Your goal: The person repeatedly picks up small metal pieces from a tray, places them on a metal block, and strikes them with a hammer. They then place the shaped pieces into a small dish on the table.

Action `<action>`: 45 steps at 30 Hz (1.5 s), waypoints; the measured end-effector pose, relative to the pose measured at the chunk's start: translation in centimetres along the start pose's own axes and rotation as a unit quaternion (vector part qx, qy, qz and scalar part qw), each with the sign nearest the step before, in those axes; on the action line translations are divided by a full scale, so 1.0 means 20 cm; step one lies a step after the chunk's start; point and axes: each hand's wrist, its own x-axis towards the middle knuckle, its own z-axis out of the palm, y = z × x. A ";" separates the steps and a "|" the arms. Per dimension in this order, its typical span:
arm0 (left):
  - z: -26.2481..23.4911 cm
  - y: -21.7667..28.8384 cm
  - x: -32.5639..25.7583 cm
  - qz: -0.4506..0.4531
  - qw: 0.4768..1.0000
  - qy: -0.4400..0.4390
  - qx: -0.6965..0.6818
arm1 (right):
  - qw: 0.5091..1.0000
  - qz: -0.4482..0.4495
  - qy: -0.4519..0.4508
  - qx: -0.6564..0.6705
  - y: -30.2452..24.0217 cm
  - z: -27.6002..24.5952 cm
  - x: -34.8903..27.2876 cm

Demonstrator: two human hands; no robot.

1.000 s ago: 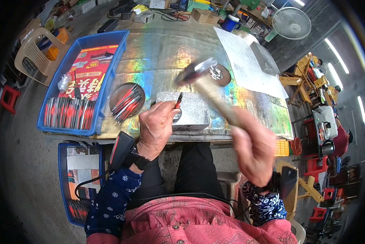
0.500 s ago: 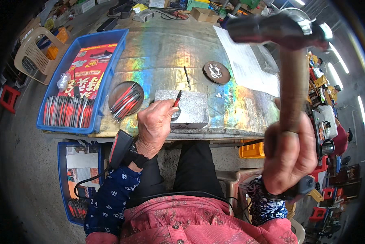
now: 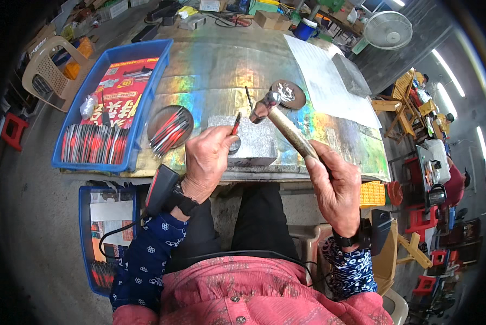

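My left hand [image 3: 206, 158] is closed around a slim red-and-black tool [image 3: 236, 124], whose dark tip points up. It holds the tool at the left side of a grey stone block [image 3: 260, 146], beside a small round metal piece [image 3: 235, 144]. My right hand [image 3: 337, 189] grips the wooden handle of a hammer [image 3: 290, 131]. The hammer's metal head hangs above the block's far right part, apart from the tool. Left of my left hand, a round dish [image 3: 155, 122] bears several slim red, black and silver tools [image 3: 171, 132].
A blue tray [image 3: 57, 157] at the left holds rows of similar slim tools. Behind the block lie a thin dark rod [image 3: 249, 97] and a brown dish [image 3: 299, 93] with white bits. White paper [image 3: 329, 81] covers the table's far right. A fan [image 3: 388, 30] stands beyond.
My right hand has come down and left with the hammer, from high at the right to over the block. My left hand stays near the same spot, still gripping the slim tool.
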 end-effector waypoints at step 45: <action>-0.40 -0.36 0.00 0.044 0.882 -0.132 0.450 | 0.994 0.011 0.023 -0.104 0.38 0.46 -0.12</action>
